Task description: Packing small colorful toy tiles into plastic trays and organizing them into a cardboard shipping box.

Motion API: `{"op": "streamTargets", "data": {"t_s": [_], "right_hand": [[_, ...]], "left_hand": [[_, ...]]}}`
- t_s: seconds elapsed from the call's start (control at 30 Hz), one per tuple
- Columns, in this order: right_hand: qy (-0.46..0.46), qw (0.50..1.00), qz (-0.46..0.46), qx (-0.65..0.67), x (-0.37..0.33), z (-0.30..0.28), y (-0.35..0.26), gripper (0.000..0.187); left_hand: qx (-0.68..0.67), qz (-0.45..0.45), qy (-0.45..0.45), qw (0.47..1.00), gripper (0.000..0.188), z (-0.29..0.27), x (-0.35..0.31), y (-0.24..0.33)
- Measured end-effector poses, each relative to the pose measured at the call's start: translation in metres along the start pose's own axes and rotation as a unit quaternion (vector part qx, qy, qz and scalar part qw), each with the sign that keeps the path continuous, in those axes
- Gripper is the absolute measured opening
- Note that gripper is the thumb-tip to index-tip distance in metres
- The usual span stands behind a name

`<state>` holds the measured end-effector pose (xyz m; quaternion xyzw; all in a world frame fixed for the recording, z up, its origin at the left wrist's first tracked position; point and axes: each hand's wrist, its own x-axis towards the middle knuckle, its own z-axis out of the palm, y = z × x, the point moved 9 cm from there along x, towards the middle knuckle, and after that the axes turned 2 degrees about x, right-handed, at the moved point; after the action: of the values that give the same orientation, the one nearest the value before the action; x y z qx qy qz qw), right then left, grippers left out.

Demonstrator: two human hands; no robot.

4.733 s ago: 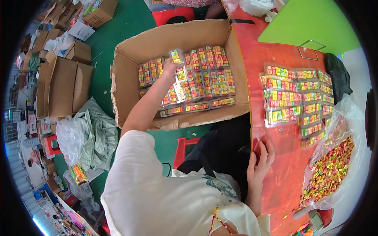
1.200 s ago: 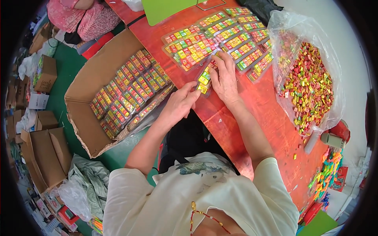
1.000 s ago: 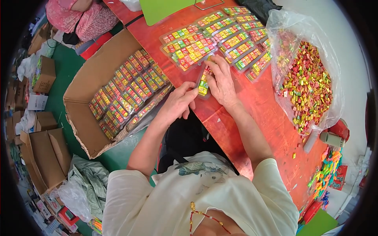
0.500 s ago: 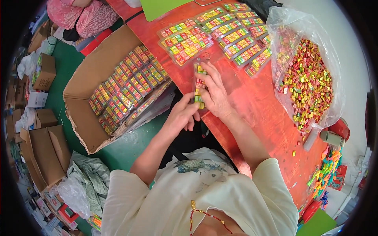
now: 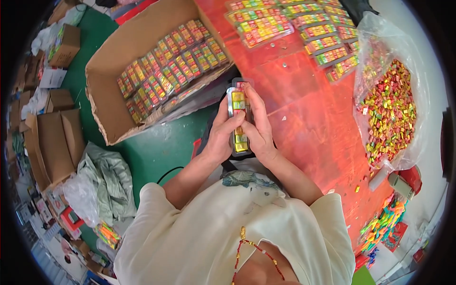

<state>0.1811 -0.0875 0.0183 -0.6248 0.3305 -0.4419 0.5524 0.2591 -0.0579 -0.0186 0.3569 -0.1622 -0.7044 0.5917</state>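
Between both my hands is a narrow clear plastic blister tray [image 5: 240, 145], held lengthwise away from me just off the table's left edge. Small yellow, red and green wrapped pieces fill it in a row. My left hand [image 5: 219, 138] closes round its left side, thumb laid across the pieces. From the other side my right hand [image 5: 259, 129] grips it, fingers along the right edge and thumb near the middle. The far end shows what looks like a second layer of plastic; I cannot tell whether it is another tray.
Left of the table stands an open cardboard box [image 5: 102, 102] with rows of filled trays [image 5: 166, 76]. More filled trays [image 5: 266, 26] lie at the table's far side. At the right, a clear plastic bag [image 5: 420, 130] holds loose wrapped pieces [image 5: 392, 114]. The table [image 5: 308, 128] is red.
Both hands have drawn the tray off the tabletop toward my body. My left hand now wraps its side. The view has shifted, so the box and table trays sit higher in the picture.
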Motion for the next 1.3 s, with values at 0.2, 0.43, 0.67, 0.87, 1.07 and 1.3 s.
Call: {"op": "streamTargets", "data": {"t_s": [0.2,0.43,0.67,0.87,1.07,1.3], "right_hand": [[0.027,0.998,0.018,-0.048,-0.003,-0.002,-0.007,0.054],[-0.16,0.975,0.154,0.013,-0.016,0.037,0.036,0.027],[-0.175,0.982,0.066,0.026,-0.013,0.055,0.013,0.018],[-0.086,0.973,0.175,0.123,-0.021,0.047,0.028,0.02],[-0.096,0.994,0.025,-0.051,0.043,0.032,-0.024,0.057],[-0.018,0.933,-0.054,-0.354,0.048,-0.016,-0.013,0.049]], "left_hand": [[0.009,-0.116,0.007,0.993,0.054,-0.04,-0.037,-0.016],[0.076,-0.21,-0.005,0.975,0.054,-0.039,-0.079,-0.03],[0.075,-0.19,-0.029,0.978,0.057,-0.033,-0.09,-0.018],[-0.008,-0.195,-0.041,0.98,0.059,-0.045,-0.093,-0.041],[0.043,-0.147,-0.011,0.988,0.07,-0.057,-0.052,0.046],[0.137,0.028,0.207,0.968,0.032,-0.201,0.057,0.183]]}}
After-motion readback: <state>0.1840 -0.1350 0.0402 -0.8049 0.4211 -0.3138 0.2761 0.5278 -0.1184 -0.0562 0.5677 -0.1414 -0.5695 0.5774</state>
